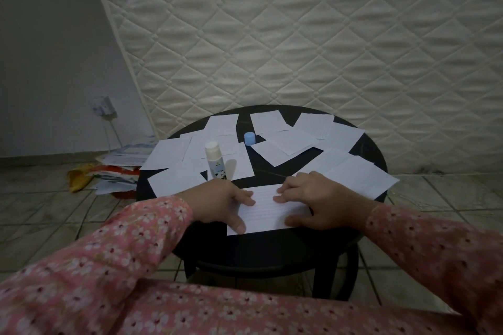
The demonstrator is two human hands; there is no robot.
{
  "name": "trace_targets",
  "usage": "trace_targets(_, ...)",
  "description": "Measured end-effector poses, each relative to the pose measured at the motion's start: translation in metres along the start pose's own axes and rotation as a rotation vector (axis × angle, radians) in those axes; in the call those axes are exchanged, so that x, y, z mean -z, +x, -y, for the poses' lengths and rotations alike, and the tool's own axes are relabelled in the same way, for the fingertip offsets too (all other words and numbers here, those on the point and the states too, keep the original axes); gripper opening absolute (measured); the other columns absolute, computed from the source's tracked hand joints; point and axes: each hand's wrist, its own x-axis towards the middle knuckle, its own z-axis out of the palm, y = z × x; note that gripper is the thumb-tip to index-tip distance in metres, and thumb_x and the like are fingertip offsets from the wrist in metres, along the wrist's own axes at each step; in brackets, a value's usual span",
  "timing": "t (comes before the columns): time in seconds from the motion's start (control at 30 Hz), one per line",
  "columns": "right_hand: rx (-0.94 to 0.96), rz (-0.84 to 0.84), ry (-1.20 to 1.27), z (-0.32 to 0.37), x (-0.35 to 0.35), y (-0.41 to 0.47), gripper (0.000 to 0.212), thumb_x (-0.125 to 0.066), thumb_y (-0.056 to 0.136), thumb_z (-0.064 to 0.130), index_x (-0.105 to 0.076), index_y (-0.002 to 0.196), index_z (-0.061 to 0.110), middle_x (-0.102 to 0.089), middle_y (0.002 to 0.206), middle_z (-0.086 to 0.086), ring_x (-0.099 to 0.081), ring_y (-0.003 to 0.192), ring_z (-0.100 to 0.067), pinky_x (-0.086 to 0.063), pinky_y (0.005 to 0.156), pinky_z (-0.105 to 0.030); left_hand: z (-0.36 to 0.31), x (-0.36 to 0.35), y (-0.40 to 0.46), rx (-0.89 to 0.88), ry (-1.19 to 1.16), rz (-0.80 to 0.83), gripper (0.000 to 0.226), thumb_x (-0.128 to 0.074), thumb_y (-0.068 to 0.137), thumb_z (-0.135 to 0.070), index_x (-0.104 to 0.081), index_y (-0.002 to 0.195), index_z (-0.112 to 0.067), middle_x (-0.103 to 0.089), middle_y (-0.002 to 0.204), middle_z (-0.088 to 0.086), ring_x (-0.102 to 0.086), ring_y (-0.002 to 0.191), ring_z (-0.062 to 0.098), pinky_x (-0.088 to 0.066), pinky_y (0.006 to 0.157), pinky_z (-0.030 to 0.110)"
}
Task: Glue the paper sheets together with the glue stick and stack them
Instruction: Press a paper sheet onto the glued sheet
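Both hands, left hand [226, 204] and right hand [315, 202], press flat with straight fingers on the lined sheet [269, 211] at the near table edge, while the uncapped glue stick [215, 162] stands upright just beyond the left hand, nearer it.

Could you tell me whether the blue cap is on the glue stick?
No, the blue cap stands apart on the table, behind the uncapped glue stick.
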Motion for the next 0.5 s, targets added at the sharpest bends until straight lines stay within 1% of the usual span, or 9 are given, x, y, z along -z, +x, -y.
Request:
trace_targets(0.1,0.017,0.039,0.041,-0.006,0.001,0.000,0.057,-0.059,0.085,0.051,-0.054,0.135,0.024,-0.051,0.134,0.002,-0.046,0.117,-0.015,-0.036,0.099,-0.036,0.007,-0.001,0.001,0.010,-0.052,0.007,0.066,-0.079,0.075,-0.033,-0.052,0.135,-0.035,-0.038,0.146,-0.026,-0.034,0.136,0.008,-0.019,0.113,0.032)
trace_targets(0.2,0.032,0.048,0.093,-0.012,-0.002,-0.004,0.055,-0.063,0.086,0.047,-0.053,0.136,0.026,-0.049,0.138,0.004,-0.043,0.122,-0.011,-0.032,0.104,-0.031,0.006,0.000,0.002,0.013,-0.044,-0.003,0.066,-0.080,0.073,-0.032,-0.053,0.134,-0.035,-0.039,0.145,-0.025,-0.035,0.135,0.008,-0.020,0.113,0.032)
trace_targets(0.27,-0.017,0.013,0.189,-0.014,-0.004,-0.005,0.047,-0.062,0.089,0.044,-0.057,0.132,0.027,-0.051,0.137,0.008,-0.041,0.124,-0.005,-0.029,0.108,-0.028,0.004,0.001,0.003,0.005,-0.029,-0.006,0.063,-0.079,0.075,-0.032,-0.054,0.133,-0.033,-0.041,0.145,-0.023,-0.038,0.133,0.009,-0.023,0.114,0.033)
trace_targets(0.3,-0.044,-0.014,0.230,-0.015,-0.004,-0.005,0.040,-0.058,0.091,0.041,-0.060,0.129,0.027,-0.054,0.135,0.010,-0.042,0.123,-0.002,-0.029,0.109,-0.029,0.003,0.002,0.004,-0.002,-0.040,-0.019,0.058,-0.077,0.077,-0.034,-0.056,0.132,-0.032,-0.043,0.144,-0.021,-0.041,0.131,0.008,-0.026,0.113,0.031)
trace_targets(0.33,-0.065,-0.038,0.243,-0.016,-0.004,-0.003,0.034,-0.054,0.094,0.037,-0.063,0.125,0.026,-0.057,0.132,0.012,-0.044,0.121,0.000,-0.030,0.109,-0.032,0.002,0.002,0.006,-0.008,-0.065,-0.043,0.053,-0.074,0.080,-0.036,-0.057,0.131,-0.031,-0.046,0.143,-0.019,-0.043,0.130,0.008,-0.029,0.112,0.028)
trace_targets(0.4,-0.091,-0.050,0.205,-0.018,-0.005,-0.002,0.032,-0.048,0.095,0.031,-0.066,0.121,0.027,-0.059,0.129,0.014,-0.047,0.118,0.002,-0.031,0.106,-0.036,-0.001,0.002,0.009,-0.014,-0.067,-0.091,0.049,-0.068,0.086,-0.039,-0.057,0.132,-0.029,-0.049,0.141,-0.015,-0.047,0.127,0.008,-0.032,0.109,0.025)
trace_targets(0.5,-0.052,-0.042,0.163,-0.022,-0.008,-0.009,0.034,-0.050,0.091,0.027,-0.065,0.122,0.030,-0.057,0.133,0.012,-0.050,0.116,-0.006,-0.030,0.101,-0.033,-0.004,-0.002,0.011,-0.007,0.046,-0.067,0.055,-0.065,0.089,-0.033,-0.048,0.140,-0.025,-0.041,0.147,-0.015,-0.043,0.131,0.010,-0.027,0.110,0.025)
